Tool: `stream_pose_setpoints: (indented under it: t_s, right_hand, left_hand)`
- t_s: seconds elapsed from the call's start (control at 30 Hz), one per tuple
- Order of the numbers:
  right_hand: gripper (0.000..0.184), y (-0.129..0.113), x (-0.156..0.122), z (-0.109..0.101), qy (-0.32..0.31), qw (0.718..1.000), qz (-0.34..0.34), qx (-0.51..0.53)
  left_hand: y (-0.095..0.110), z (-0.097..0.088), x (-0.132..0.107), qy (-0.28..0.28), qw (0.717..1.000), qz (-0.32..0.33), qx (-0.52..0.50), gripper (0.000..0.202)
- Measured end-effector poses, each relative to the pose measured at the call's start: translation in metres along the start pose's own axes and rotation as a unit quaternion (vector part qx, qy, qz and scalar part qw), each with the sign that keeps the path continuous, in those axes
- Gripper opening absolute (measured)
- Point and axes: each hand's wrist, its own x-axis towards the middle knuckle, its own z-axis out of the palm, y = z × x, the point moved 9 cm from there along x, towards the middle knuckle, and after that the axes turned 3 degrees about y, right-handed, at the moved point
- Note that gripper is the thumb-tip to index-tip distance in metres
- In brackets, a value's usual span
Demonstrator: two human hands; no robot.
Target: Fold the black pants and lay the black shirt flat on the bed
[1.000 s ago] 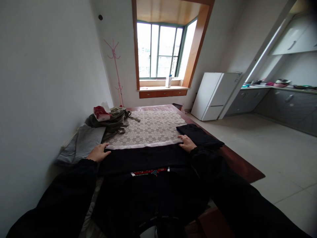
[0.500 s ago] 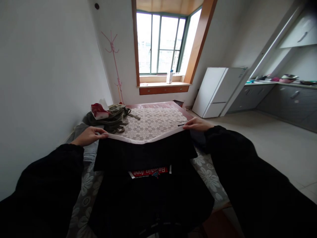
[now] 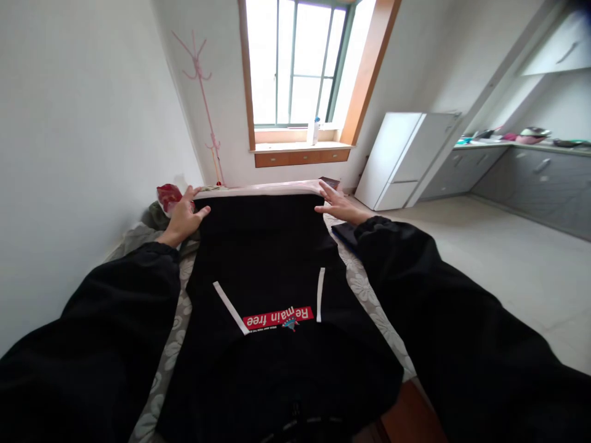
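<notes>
A black shirt [image 3: 265, 246] is spread out on the table, its white hem [image 3: 258, 188] at the far end. Across its front is a red print reading "Remain free", upside down from here, with a white strip on each side. My left hand [image 3: 183, 216] is at the far left corner of the hem, fingers apart, thumb over the black cloth. At the far right corner, my right hand [image 3: 339, 206] has its fingers spread beside the hem. Both hands are open. The shirt's near end is dark and hard to make out.
A floral tablecloth [image 3: 367, 295] shows along both sides of the shirt. Left of it lie a red and white packet [image 3: 168, 195] and crumpled cloth [image 3: 133, 243]. Dark folded cloth [image 3: 345, 236] lies right. Beyond stand a pink coat rack [image 3: 207, 104] and a white fridge [image 3: 401, 160].
Both hands have moved away from me, and the raised, sagging hem now lies straight at the far end. The fingers have let go of it. More of the print and both strips show.
</notes>
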Motion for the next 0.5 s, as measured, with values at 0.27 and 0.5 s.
stream_pose_setpoints:
  t_s: [0.27,0.5]
  right_hand:
    - [0.030,-0.025,-0.158,0.036,-0.052,0.990,-0.085,-0.098]
    - [0.034,-0.002,-0.339,0.009,0.137,0.976,0.093,-0.141]
  left_hand:
    - [0.023,0.007,-0.174,-0.234,0.969,-0.038,0.068,0.052]
    - [0.011,-0.051,-0.331,-0.161,0.966,-0.130,0.154,0.045]
